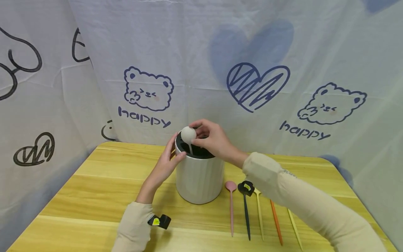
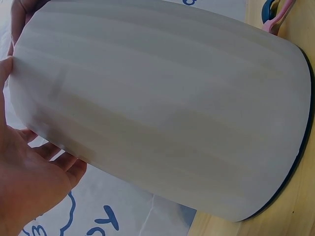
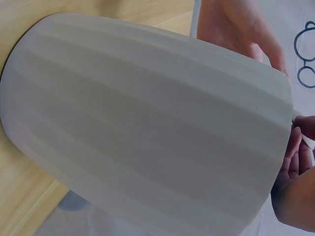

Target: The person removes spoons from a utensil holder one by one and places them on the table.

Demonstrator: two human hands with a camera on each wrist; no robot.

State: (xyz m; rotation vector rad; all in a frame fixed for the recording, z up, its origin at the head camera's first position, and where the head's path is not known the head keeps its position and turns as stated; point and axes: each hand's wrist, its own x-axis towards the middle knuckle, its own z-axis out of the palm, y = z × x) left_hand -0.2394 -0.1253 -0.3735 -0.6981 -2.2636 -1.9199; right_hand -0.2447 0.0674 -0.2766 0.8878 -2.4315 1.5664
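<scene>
A white ribbed bin (image 1: pixel 199 178) with a dark inner rim stands upright on the table. My left hand (image 1: pixel 165 162) holds its left side at the top, with the thumb over the front rim; in the left wrist view the fingers of this hand (image 2: pixel 39 174) curve along the bin's wall (image 2: pixel 162 103). With my right hand (image 1: pixel 214 138) I pinch a white spoon (image 1: pixel 188 134) near its round head. The spoon's head is up and its handle slants down into the bin's mouth, where the lower end is hidden. The right wrist view mostly shows the bin's wall (image 3: pixel 147 118).
Right of the bin lies a row of long spoons: pink (image 1: pixel 231 206), dark (image 1: pixel 246 217), yellow (image 1: pixel 260 217), orange (image 1: pixel 276 224) and pale yellow (image 1: pixel 295 229). My right sleeve (image 1: pixel 302 199) passes over some of their upper ends. A printed cloth (image 1: pixel 201 45) hangs behind the wooden table (image 1: pixel 94 196).
</scene>
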